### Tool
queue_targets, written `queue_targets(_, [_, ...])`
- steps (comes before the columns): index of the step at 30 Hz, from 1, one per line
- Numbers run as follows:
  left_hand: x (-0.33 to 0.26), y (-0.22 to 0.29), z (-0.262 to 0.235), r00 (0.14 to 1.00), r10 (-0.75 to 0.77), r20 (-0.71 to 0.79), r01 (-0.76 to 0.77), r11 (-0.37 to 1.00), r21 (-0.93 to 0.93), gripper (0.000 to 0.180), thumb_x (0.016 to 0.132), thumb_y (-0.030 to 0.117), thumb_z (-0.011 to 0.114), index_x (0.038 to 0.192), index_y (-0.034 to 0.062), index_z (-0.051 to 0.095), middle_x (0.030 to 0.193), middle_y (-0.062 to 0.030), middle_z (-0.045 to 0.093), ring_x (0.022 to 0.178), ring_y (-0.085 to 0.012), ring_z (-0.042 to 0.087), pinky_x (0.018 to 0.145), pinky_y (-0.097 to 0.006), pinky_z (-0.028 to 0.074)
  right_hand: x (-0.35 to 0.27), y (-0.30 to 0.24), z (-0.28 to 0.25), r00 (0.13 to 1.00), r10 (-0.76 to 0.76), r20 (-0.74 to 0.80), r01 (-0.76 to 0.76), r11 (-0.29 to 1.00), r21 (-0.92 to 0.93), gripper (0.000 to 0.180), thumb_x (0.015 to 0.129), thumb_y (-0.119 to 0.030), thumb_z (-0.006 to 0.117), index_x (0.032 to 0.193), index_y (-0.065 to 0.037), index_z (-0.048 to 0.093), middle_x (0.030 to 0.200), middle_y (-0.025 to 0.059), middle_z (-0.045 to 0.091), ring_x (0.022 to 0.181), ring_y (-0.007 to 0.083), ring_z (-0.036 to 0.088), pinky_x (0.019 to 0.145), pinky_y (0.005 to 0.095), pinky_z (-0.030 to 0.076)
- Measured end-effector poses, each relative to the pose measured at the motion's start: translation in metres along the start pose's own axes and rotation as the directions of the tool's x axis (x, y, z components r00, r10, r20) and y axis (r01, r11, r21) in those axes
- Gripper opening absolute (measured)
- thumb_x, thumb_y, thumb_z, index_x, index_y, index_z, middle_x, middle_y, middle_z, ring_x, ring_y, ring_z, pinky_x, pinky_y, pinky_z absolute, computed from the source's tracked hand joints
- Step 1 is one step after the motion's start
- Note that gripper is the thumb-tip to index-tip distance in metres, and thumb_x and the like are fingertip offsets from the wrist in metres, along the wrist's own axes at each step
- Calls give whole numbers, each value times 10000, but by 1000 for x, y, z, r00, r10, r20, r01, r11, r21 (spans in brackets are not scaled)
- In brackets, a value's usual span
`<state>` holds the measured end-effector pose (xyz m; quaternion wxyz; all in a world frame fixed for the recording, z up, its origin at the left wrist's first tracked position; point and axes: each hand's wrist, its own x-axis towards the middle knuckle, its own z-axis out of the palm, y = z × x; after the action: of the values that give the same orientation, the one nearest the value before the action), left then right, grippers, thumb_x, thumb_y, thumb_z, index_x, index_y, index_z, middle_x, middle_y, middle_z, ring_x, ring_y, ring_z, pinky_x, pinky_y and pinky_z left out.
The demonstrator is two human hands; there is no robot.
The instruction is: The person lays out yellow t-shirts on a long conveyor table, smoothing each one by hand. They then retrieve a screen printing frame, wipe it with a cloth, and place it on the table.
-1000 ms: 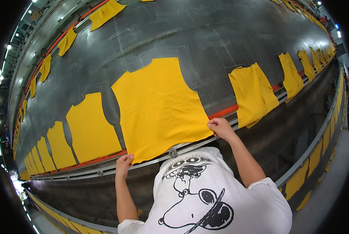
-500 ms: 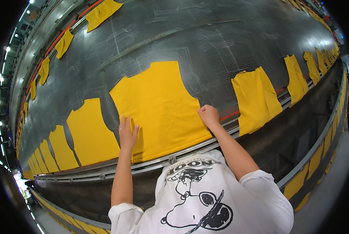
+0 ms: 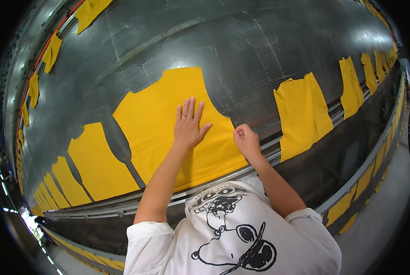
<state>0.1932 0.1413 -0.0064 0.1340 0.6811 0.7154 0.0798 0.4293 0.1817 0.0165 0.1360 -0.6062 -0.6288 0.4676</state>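
Yellow cloth point(image 3: 157, 126): left hand point(image 3: 189, 127) (flat) has moved inward.

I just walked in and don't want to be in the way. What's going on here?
A person in a white shirt has a yellow panel lying flat on a dark table. The left hand is spread on it; the right hand is curled at its right edge, its grip hard to tell. More flat pieces lie to the left, and creased ones overhang the edge to the right.
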Motion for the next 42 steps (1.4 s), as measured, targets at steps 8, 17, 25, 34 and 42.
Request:
queue_targets(8, [-6,-2,1,1000,3,26,-2,1000,-23,764,975,569,463,1552,90,319,1624,-234,199,1519,-370,155,1220,-521,89,-16,12,-2,1000,19,8,-19,1000,-15,157,876,-142,725,926,-14,650,778,103,697,682,211,680,636,327,534])
queue_targets(17, [-52,67,26,995,69,70,-61,993,-100,770,956,578,478,1548,105,337,1615,-227,231,1519,-358,166,1218,-543,93,-20,13,-6,989,-147,-18,146,988,-54,116,883,-113,704,940,-24,656,810,107,668,691,206,656,650,321,527])
queue_targets(25, [-74,49,26,999,-45,25,49,986,-158,765,976,596,436,1563,125,300,1624,-176,245,1521,-328,177,1229,-509,111,-9,-1,-11,970,-233,-73,229,971,-65,152,901,-85,672,1022,5,661,860,100,639,696,180,607,672,299,522])
queue_targets(34, [-129,-134,-21,641,-688,-341,727,686,-17,767,1004,546,426,1574,69,235,1621,-262,167,1518,-390,135,1224,-527,90,14,-37,31,870,-482,105,492,831,-261,270,928,-114,631,1160,23,619,1163,177,619,1050,307,615,924,408,491])
queue_targets(42, [-59,-158,-31,837,-508,-206,525,850,36,731,1016,548,400,1570,89,267,1626,-243,178,1515,-389,149,1223,-516,97,88,-108,118,631,-637,442,766,422,-486,655,974,-384,562,1509,-51,380,1586,228,291,1483,361,255,1215,497,171])
